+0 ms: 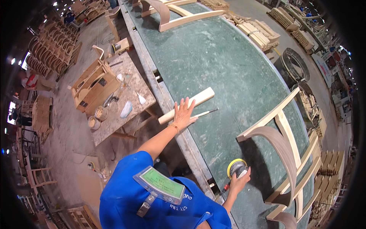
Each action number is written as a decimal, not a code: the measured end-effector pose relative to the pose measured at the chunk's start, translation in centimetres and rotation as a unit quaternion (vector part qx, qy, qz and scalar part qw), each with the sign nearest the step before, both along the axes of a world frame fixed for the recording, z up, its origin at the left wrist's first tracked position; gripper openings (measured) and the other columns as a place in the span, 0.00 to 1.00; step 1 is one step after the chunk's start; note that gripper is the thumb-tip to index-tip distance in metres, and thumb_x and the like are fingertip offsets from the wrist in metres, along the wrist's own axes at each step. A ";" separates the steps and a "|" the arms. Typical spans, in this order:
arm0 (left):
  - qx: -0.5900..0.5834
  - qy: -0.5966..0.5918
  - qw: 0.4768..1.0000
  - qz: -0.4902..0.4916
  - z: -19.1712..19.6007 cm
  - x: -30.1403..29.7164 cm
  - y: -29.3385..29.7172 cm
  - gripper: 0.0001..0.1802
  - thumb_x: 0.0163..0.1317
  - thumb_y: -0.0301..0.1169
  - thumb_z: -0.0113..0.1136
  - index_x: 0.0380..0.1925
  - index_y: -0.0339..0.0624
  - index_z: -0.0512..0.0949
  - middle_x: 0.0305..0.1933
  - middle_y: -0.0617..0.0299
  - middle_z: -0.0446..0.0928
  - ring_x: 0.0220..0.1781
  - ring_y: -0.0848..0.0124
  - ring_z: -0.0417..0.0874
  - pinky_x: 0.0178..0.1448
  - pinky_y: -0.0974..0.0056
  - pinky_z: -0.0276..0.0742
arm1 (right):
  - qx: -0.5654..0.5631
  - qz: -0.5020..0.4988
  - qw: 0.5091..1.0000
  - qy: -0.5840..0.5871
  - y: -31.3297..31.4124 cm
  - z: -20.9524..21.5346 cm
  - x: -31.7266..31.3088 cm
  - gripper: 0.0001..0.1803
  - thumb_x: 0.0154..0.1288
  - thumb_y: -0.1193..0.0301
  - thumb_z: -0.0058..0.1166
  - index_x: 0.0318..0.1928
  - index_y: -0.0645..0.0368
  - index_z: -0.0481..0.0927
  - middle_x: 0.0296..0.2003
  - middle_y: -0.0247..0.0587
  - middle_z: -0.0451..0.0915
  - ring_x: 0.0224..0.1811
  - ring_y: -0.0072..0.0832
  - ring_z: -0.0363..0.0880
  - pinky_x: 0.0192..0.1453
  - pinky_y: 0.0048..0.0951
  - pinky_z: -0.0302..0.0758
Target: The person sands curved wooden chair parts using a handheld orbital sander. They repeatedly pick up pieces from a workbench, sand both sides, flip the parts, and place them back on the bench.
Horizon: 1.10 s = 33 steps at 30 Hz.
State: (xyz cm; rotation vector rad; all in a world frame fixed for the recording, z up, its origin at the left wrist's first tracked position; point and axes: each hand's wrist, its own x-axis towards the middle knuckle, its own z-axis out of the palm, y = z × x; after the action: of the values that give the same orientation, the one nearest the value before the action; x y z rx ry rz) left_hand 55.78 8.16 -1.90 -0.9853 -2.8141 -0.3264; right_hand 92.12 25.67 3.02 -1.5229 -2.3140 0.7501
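My left hand [185,114] lies across a smooth pale wooden piece [202,97], its fingers spread and flat. A thin, pale-handled tool with a dark tip [207,113] sticks out beside my left thumb; its other end is hidden by the hand. Nearer to me, my right hand [241,180] is closed around a round sander [237,168] with a yellow pad edge, which is tilted up off the green tabletop [213,141]. Right of the sander stands a curved wooden chair frame [284,149], casting a shadow on the table.
Another curved frame [164,17] sits at the table's far end. On the left, a small work table [131,82] carries a wooden box [97,82], cups and tools. Wood strips [259,32] are stacked beyond the right edge, near a large round bin [295,65].
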 end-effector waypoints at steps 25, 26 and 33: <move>0.404 -0.048 0.899 0.160 5.8 -67.1 -3.9 0.43 0.57 0.44 0.67 0.68 0.33 0.62 0.68 0.39 0.67 0.68 0.52 0.70 0.71 0.59 0.64 | -0.038 -0.111 0.993 -0.033 -5.8 3.8 -27.5 0.40 0.48 0.75 0.69 0.64 0.66 0.68 0.62 0.55 0.69 0.67 0.46 0.64 0.72 0.41 0.59; 0.434 -0.052 0.885 0.160 6.1 -69.5 -2.7 0.45 0.57 0.43 0.67 0.69 0.33 0.60 0.68 0.39 0.67 0.68 0.52 0.71 0.71 0.59 0.64 | -0.023 -0.114 0.993 -0.032 -5.9 3.3 -27.6 0.41 0.49 0.73 0.69 0.65 0.64 0.67 0.62 0.54 0.70 0.67 0.45 0.65 0.72 0.40 0.60; 0.369 -0.059 0.900 0.223 5.5 -75.6 1.0 0.21 0.60 0.47 0.62 0.38 0.38 0.79 0.39 0.46 0.82 0.43 0.50 0.83 0.45 0.55 0.75 | 0.015 -0.144 0.989 -0.029 -5.6 1.6 -29.0 0.41 0.50 0.72 0.70 0.65 0.63 0.67 0.62 0.52 0.69 0.67 0.44 0.65 0.71 0.40 0.60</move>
State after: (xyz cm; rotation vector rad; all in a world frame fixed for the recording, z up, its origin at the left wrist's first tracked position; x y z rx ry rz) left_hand -19.85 9.15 3.63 -0.1531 -2.5230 -1.2799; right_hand 63.09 20.03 4.65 -1.8340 -2.0689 0.5980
